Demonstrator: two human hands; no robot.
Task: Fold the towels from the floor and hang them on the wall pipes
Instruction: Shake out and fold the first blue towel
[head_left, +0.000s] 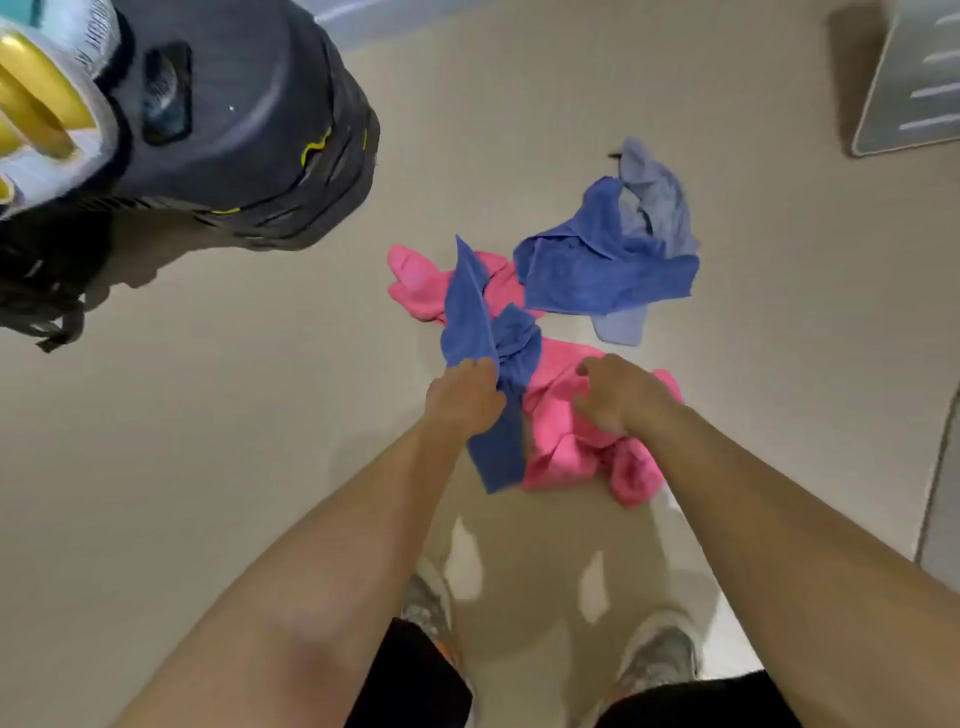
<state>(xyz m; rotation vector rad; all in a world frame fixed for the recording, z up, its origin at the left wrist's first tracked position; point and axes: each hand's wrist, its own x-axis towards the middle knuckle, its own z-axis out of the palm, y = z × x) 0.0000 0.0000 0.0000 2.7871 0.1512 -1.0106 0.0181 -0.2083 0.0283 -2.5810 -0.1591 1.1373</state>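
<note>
Left hand grips blue towel over pink towel; right hand grip unclear. Dangling tail may drag pink towel along.

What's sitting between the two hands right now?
Head view: the dark blue terry towel that the left hand grips hangs there, then a strip of the nearer crumpled pink terry towel, up to the right hand.
</note>
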